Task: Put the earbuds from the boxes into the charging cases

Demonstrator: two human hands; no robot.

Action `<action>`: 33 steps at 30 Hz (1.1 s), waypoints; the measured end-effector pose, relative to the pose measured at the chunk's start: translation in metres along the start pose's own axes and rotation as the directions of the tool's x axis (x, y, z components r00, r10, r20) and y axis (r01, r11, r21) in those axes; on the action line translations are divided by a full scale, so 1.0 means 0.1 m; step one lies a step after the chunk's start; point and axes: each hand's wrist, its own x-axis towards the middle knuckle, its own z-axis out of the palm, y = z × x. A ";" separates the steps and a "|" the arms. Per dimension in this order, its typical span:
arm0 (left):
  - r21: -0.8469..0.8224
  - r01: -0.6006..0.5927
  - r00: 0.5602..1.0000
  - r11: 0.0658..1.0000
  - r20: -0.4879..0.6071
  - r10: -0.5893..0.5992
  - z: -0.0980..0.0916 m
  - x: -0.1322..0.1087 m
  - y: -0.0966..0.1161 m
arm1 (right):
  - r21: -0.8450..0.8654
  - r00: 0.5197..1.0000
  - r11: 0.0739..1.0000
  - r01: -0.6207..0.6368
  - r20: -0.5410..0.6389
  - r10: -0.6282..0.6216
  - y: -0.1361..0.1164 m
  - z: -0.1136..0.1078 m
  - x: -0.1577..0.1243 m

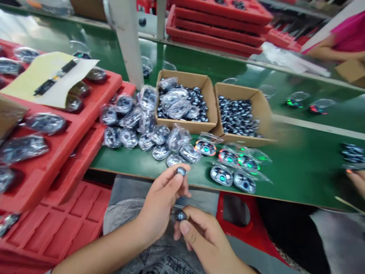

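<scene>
My left hand point(162, 201) is raised over my lap and pinches a small dark earbud point(181, 171) between thumb and fingertip. Just below it my right hand point(201, 232) grips a second small dark earbud point(180, 215) with thumb and fingers. Both hands hover in front of the near edge of the green table point(299, 175). Ahead lies a heap of bagged charging cases point(142, 121), and to its right several bagged cases point(230, 167) glow green and red.
Two open cardboard boxes point(211, 95) point(264, 108) hold many loose dark earbuds. Red foam trays point(71, 125) with bagged cases stack at the left, more at the back point(222, 23). A white post point(127, 42) stands behind the heap. Another person's arm point(336, 47) is far right; a hand point(357, 182) reaches in at right.
</scene>
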 end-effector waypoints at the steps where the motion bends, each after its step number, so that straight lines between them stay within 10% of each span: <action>1: 0.166 -0.063 0.998 0.984 0.022 0.061 0.01 0.02 -0.03 | -0.120 0.991 0.992 0.034 -0.126 -0.049 0.06 -0.06 -0.06; 4: 0.586 -0.314 0.948 0.747 0.228 0.220 0.11 0.12 -0.18 | -0.439 0.848 0.896 -0.062 -0.496 -0.185 0.29 -0.37 -0.24; 8: 0.737 -0.618 0.782 0.272 0.543 0.306 0.45 0.31 -0.40 | -0.550 0.616 0.759 -0.350 -0.745 -0.256 0.55 -0.86 -0.35; 11: 0.774 -0.620 0.697 -0.130 0.620 0.361 0.78 0.46 -0.53 | -0.574 0.552 0.650 -0.498 -0.788 -0.273 0.65 -1.12 -0.30; 14: 0.764 -0.548 0.667 -0.341 0.645 0.373 1.03 0.60 -0.64 | -0.577 0.558 0.587 -0.568 -0.794 -0.241 0.68 -1.22 -0.23; 17: 0.755 -0.512 0.661 -0.409 0.651 0.374 1.15 0.67 -0.73 | -0.565 0.553 0.626 -0.538 -0.797 -0.243 0.72 -1.25 -0.24; 21: 0.736 -0.543 0.608 -0.405 0.677 0.416 1.11 0.68 -0.73 | -0.487 0.434 0.758 -0.433 -0.850 -0.298 0.83 -1.33 -0.30; 25: 0.691 -0.607 0.541 -0.393 0.721 0.432 0.91 0.70 -0.51 | -0.594 0.470 0.729 -0.340 -0.779 -0.415 0.87 -1.45 -0.25; 33: 0.619 -0.616 0.577 -0.488 0.776 0.256 0.60 0.89 -0.04 | -0.668 0.432 0.714 -0.211 -0.719 -0.544 0.87 -1.72 -0.09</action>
